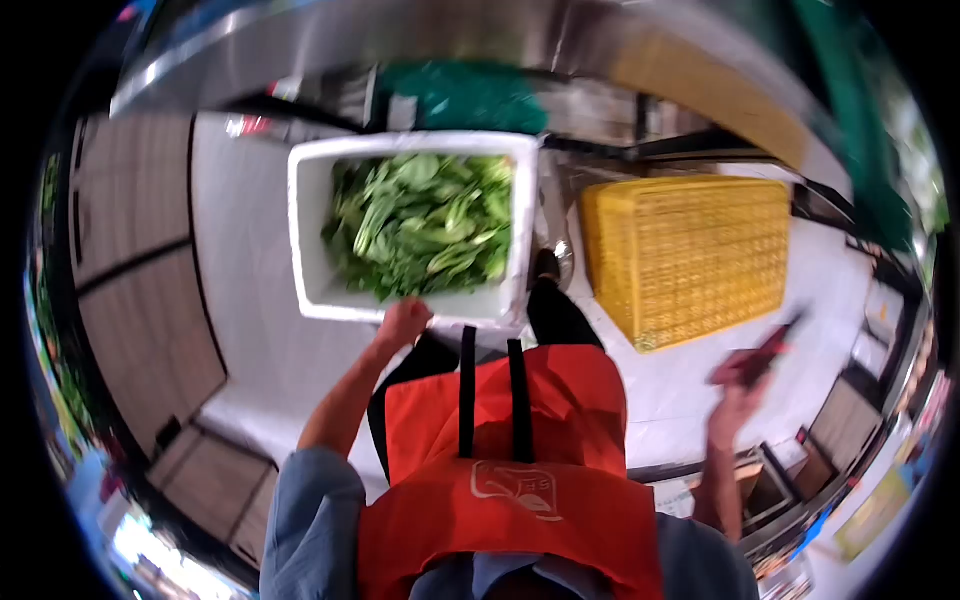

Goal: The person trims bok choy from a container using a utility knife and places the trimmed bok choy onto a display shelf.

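A white foam box [308, 240] stands on the floor in front of me, filled with leafy green vegetables [430, 220]. My left hand [407, 320] is at the box's front rim with its fingers curled in. Whether it grips the rim or something small is hidden. Out to the right, away from the box, my right hand [738, 402] is closed around a dark, elongated tool with red parts [764, 358]. Motion blur hides what kind of tool it is.
A yellow plastic crate [710, 260] lies right of the foam box. A metal-edged counter [400, 40] runs above, with a green plastic bag [465, 95] under it. Wood-look panels [150, 310] line the left side. Boxes [770, 480] stand at lower right.
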Action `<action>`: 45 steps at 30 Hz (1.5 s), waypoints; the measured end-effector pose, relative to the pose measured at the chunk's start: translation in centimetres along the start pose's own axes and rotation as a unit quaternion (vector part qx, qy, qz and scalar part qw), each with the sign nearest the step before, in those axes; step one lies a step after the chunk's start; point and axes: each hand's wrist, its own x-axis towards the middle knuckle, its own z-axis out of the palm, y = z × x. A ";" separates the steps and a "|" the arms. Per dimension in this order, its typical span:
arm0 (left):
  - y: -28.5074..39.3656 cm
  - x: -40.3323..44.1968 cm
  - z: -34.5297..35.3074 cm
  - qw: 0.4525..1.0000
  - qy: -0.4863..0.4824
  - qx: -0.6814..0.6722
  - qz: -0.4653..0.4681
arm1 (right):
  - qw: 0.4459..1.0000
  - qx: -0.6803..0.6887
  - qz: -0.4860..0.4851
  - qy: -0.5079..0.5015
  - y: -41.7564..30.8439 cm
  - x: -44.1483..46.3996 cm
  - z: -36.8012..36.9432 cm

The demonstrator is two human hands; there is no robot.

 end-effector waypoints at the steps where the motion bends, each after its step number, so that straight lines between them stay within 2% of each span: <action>1: -1.1 0.7 0.2 0.999 0.049 -0.010 0.010 | 0.993 0.024 0.034 -0.107 3.1 -2.6 2.7; 2: -1.9 1.3 -0.2 0.997 0.068 -0.028 0.021 | 0.981 0.052 0.125 -0.136 4.9 -4.5 7.2; 3: -2.5 2.1 -1.0 0.995 0.086 -0.044 0.036 | 0.958 0.058 0.175 -0.218 4.6 -4.9 11.8; 4: -3.7 3.4 -1.3 0.991 0.113 -0.025 0.061 | 0.942 0.081 0.179 -0.271 6.5 -4.9 15.8; 6: -4.7 5.8 -2.2 0.975 0.185 0.023 0.122 | 0.900 0.179 0.234 -0.322 8.8 -3.8 23.1; 7: -4.7 7.3 -3.0 0.968 0.205 0.033 0.143 | 0.885 0.184 0.262 -0.338 9.5 -3.0 26.2; 10: -5.7 12.4 -5.4 0.938 0.270 0.085 0.201 | 0.857 0.271 0.253 -0.358 14.7 -2.0 32.9; 12: -7.4 15.1 -7.2 0.917 0.318 0.149 0.189 | 0.861 0.248 0.248 -0.367 17.4 -2.2 34.6; 13: -9.5 16.4 -7.8 0.917 0.309 0.217 0.130 | 0.868 0.227 0.252 -0.362 18.4 -2.6 35.1; 15: -12.5 17.6 -8.5 0.914 0.307 0.251 0.080 | 0.874 0.197 0.256 -0.364 20.2 -3.2 35.6; 18: -15.7 18.4 -8.4 0.933 0.254 0.253 0.023 | 0.862 0.139 0.235 -0.426 20.5 -2.8 36.5; 19: -16.7 18.5 -8.4 0.936 0.241 0.257 0.010 | 0.857 0.139 0.208 -0.450 20.8 -2.3 36.5; 21: -18.5 19.0 -8.2 0.954 0.228 0.194 -0.006 | 0.861 0.046 0.126 -0.491 21.7 -0.7 36.5; 23: -18.5 19.6 -8.7 0.957 0.219 0.186 -0.040 | 0.867 0.047 0.169 -0.467 21.8 -0.2 36.7; 25: -19.2 19.8 -8.5 0.954 0.228 0.192 -0.018 | 0.879 0.065 0.203 -0.426 20.9 -1.3 37.1; 28: -20.0 19.9 -8.1 0.944 0.253 0.206 0.040 | 0.867 0.057 0.203 -0.451 20.4 -1.9 36.7; 31: -19.4 19.3 -10.3 0.977 0.177 0.121 0.017 | 0.864 0.050 0.179 -0.468 19.9 -3.3 36.4; 33: -19.3 18.5 -11.4 0.975 0.186 0.106 0.053 | 0.866 0.056 0.171 -0.467 19.3 -4.4 36.7; 34: -19.1 17.6 -11.8 0.984 0.161 -0.045 0.057 | 0.868 0.045 0.153 -0.470 19.2 -4.9 36.9; 36: -18.1 15.5 -11.8 0.940 0.113 -0.309 0.088 | 0.871 0.047 0.102 -0.477 19.4 -5.8 37.1; 37: -17.3 14.3 -11.5 0.888 0.071 -0.443 0.103 | 0.871 0.066 0.105 -0.475 19.4 -6.2 37.4; 39: -15.3 12.4 -10.1 0.805 0.075 -0.574 0.131 | 0.880 0.001 0.051 -0.472 20.2 -6.7 38.3; 41: -13.0 10.1 -8.5 0.772 0.064 -0.619 0.129 | 0.881 0.014 -0.006 -0.473 20.4 -7.3 39.6; 42: -12.1 9.5 -7.4 0.769 0.091 -0.619 0.132 | 0.880 0.023 -0.027 -0.474 20.5 -7.4 40.4; 43: -12.0 9.0 -6.5 0.739 0.052 -0.651 0.167 | 0.878 0.028 -0.043 -0.475 20.2 -7.9 40.6; 45: -8.7 7.2 -4.2 0.724 0.071 -0.675 0.125 | 0.876 0.085 -0.071 -0.469 18.4 -9.3 41.3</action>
